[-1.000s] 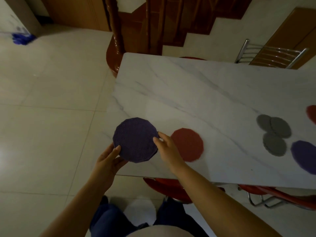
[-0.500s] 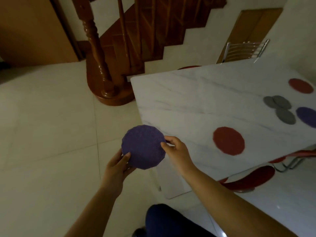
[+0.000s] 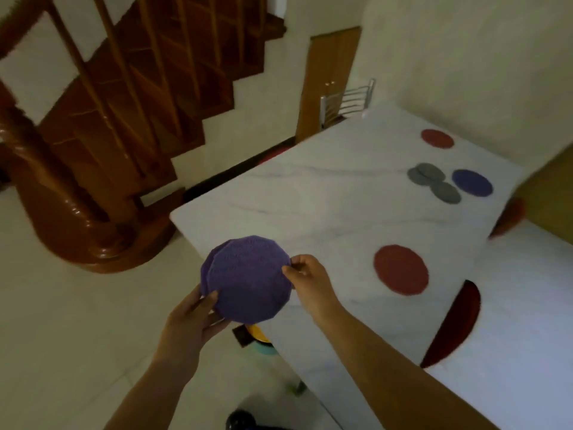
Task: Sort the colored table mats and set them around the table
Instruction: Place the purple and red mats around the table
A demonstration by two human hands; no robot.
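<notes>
Both hands, left [image 3: 192, 321] and right [image 3: 307, 282], pinch purple mats [image 3: 248, 279] by opposite edges, above the table [image 3: 310, 212] corner. Two layers show, offset. Risk: the lower mat slips free, since edge pinches are light.

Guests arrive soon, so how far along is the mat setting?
Done: two red mats and a purple mat lie spread on the table. In hand: purple mats, held by both hands. Left: three grey mats clustered together.

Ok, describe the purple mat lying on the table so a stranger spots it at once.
Start at the white marble table and look toward its far end. Beside the cluster of three grey mats lies the purple mat, the only purple one resting on the tabletop.
</notes>
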